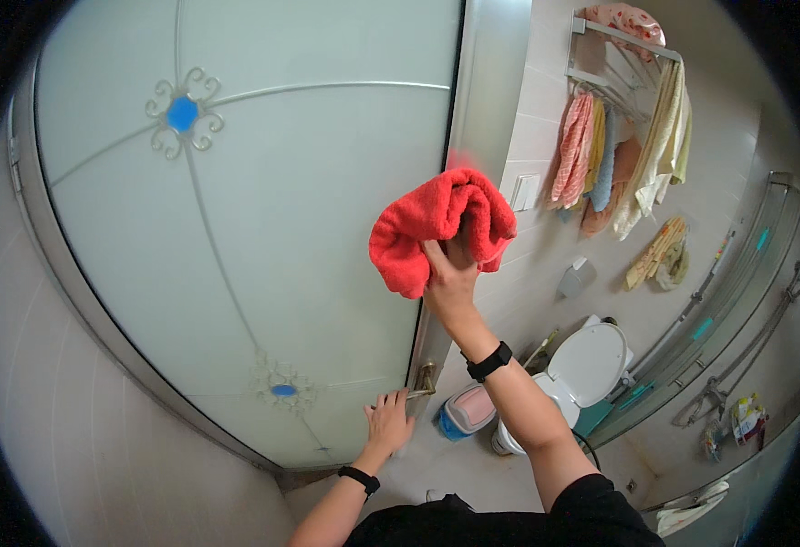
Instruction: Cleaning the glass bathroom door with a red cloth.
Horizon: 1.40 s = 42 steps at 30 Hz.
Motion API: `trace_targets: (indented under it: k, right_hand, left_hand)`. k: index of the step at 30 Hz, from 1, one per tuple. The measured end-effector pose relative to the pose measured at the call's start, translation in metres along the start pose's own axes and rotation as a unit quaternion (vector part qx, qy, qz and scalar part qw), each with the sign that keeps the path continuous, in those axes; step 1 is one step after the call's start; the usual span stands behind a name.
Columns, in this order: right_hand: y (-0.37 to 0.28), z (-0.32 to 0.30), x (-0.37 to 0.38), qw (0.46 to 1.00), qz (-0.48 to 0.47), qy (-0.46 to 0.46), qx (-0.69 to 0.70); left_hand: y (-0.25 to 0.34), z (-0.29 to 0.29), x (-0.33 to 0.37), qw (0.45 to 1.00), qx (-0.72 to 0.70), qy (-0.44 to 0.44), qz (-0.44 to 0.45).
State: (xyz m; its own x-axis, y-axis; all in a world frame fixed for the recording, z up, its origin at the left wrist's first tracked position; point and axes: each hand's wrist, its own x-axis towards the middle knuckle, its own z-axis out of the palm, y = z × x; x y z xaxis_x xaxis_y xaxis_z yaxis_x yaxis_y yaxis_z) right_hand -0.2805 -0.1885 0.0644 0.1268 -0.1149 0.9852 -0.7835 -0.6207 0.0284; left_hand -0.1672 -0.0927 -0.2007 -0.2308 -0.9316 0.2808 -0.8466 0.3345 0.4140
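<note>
My right hand (452, 284) is raised and closed on a bunched red towel (411, 235). The towel lies over the edge of a frosted glass door (318, 219) with a metal frame, beside the wall; its folds hide some of my fingertips. Lower down, my left hand (388, 423) is curled over the lever of the door handle (426, 379). Wire scrollwork with a blue centre (182, 115) decorates the glass, and a similar ornament (282, 390) sits near its lower part.
To the right, a rack (637, 41) holds hanging towels (575, 150) above a light switch (526, 192). A toilet (590, 365) with its lid up and a pink-lidded bin (470, 407) stand by the door. Farther right is a glass shower partition (737, 310).
</note>
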Motion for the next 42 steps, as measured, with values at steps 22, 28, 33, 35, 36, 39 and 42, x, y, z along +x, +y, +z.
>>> trace_targets:
  k: [22, 28, 33, 35, 36, 39, 42]
  right_hand:
    - [0.073, 0.037, 0.018, 0.988, 0.002, -0.100, 0.120]
    - [0.079, 0.053, 0.075, 0.993, -0.054, -0.006, 0.108]
    - [0.071, 0.063, -0.013, 0.976, 0.018, -0.089, 0.197]
    - [0.068, 0.065, -0.070, 0.970, 0.033, -0.152, 0.187]
    - [0.067, 0.063, -0.098, 0.950, 0.058, -0.198, 0.235]
    - [0.069, 0.065, -0.188, 0.947, 0.061, -0.258, 0.180]
    - [0.076, 0.067, -0.230, 0.925, 0.047, -0.348, 0.145]
  left_hand:
    - [0.011, 0.030, 0.085, 0.975, 0.078, 0.062, -0.197]
    - [0.019, 0.031, 0.089, 0.974, 0.073, 0.067, -0.205]
    - [0.017, 0.035, 0.092, 0.973, 0.065, 0.085, -0.204]
    - [0.015, 0.031, 0.091, 0.975, 0.050, 0.083, -0.198]
    - [0.011, 0.028, 0.091, 0.977, 0.040, 0.085, -0.191]
    - [-0.003, 0.030, 0.095, 0.979, 0.044, 0.071, -0.185]
    - [-0.007, 0.027, 0.095, 0.987, 0.035, 0.056, -0.145]
